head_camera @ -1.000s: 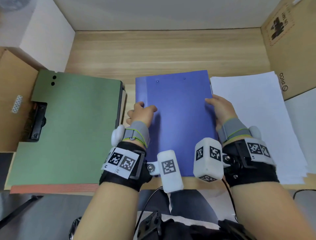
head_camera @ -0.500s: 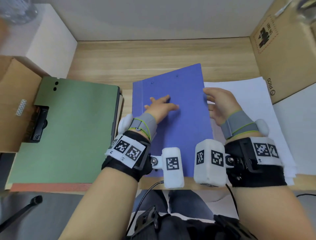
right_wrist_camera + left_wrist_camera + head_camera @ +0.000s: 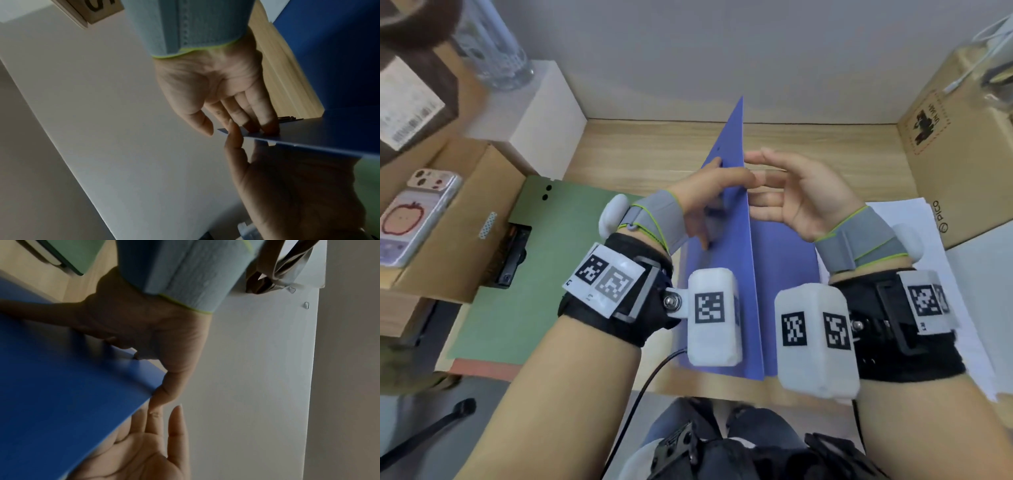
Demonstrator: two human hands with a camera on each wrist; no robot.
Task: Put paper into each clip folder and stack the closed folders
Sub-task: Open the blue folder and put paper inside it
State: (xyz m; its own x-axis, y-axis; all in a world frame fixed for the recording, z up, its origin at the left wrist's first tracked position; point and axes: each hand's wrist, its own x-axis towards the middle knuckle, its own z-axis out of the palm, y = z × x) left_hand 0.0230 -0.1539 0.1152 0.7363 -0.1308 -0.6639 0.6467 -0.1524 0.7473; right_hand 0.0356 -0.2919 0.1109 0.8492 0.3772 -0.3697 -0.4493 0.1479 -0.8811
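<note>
Head view is showing the wooden tabletop (image 3: 654,150) carrying, largest first, the green clip folder (image 3: 500,291) lying shut toward the left edge, the blue clip folder (image 3: 784,260) sitting at the middle of the near edge, and the stack of white paper (image 3: 941,260) lying toward the right edge, just beside the blue one. The blue folder's cover (image 3: 736,178) is standing nearly upright, hinged at its left side. The left hand (image 3: 705,195) is bearing against the cover's outer face, its thumb hooking over the free edge and its other fingers lying behind; the wrist views are showing that thumb on the edge. The right hand (image 3: 794,195) is grasping nothing, its fingers straight and its fingertips (image 3: 269,128) touching the cover's inner face near that edge. The cover looks like thin, smooth, springy plastic, light and likely to bow or slip, so holding it at the free long edge seems best. The loose sheets are probably limp and prone to sliding, better lifted by a corner.
</note>
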